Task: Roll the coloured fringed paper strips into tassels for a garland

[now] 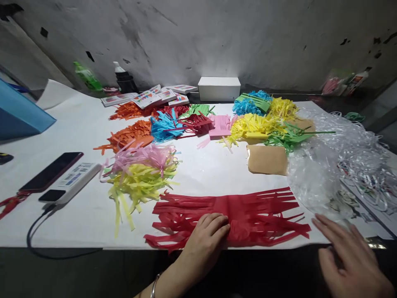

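A sheet of red fringed tissue paper lies at the table's front edge, cut into strips on both sides of an uncut middle band. My left hand rests on that middle with fingers together and curled over the paper, gripping it against the table; the fingertips are partly hidden. Off the paper's right end, my right hand hovers with fingers apart and holds nothing. It is slightly blurred, close to a clear plastic bag. Left of the red paper lie yellow tissue strips and pink ones.
Tissue tassels line the back: orange, blue, yellow and others. A brown card, white box and flat printed packs stand there. White string heaps right; a phone and cabled power bank lie left.
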`<state>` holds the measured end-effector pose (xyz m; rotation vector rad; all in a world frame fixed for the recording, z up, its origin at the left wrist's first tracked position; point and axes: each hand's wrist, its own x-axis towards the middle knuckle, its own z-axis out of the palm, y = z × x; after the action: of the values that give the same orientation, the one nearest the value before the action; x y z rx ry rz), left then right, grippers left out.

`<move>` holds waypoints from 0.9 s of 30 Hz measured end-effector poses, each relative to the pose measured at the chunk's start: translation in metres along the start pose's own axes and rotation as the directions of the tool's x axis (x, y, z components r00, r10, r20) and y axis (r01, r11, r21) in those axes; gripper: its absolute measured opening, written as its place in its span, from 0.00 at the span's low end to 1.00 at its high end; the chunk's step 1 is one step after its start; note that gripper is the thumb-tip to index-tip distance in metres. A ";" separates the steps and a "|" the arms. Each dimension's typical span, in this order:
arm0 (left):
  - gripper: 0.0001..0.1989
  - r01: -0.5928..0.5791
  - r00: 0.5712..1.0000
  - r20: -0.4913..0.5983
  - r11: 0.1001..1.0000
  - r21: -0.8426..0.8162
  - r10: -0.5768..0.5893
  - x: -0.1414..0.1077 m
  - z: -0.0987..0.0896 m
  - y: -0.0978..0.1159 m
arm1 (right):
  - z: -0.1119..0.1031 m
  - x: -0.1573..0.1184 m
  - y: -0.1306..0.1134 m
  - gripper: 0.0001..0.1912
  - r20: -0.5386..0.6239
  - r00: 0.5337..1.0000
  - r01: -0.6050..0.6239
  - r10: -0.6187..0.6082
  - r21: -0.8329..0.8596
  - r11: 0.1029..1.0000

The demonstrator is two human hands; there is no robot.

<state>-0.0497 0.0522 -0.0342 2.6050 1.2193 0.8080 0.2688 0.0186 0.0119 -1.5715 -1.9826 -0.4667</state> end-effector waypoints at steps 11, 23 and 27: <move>0.09 -0.060 0.998 -0.023 0.993 -0.099 0.058 -0.009 -0.019 -0.006 | 0.071 0.009 -0.092 0.13 -0.021 0.940 0.300 -0.339 0.520 0.799; 0.08 0.023 1.000 -0.002 0.985 -0.169 -0.023 -0.006 -0.022 -0.003 | 0.062 0.021 -0.093 0.09 0.193 0.934 0.103 -0.300 0.660 0.744; 0.08 0.029 1.000 0.005 0.986 -0.162 -0.028 -0.005 -0.023 -0.003 | 0.060 0.023 -0.091 0.09 0.215 0.927 0.087 -0.306 0.672 0.735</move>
<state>-0.0666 0.0480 -0.0179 2.4530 1.1365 0.8590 0.1644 0.0486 -0.0146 -1.0191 -2.2186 0.4190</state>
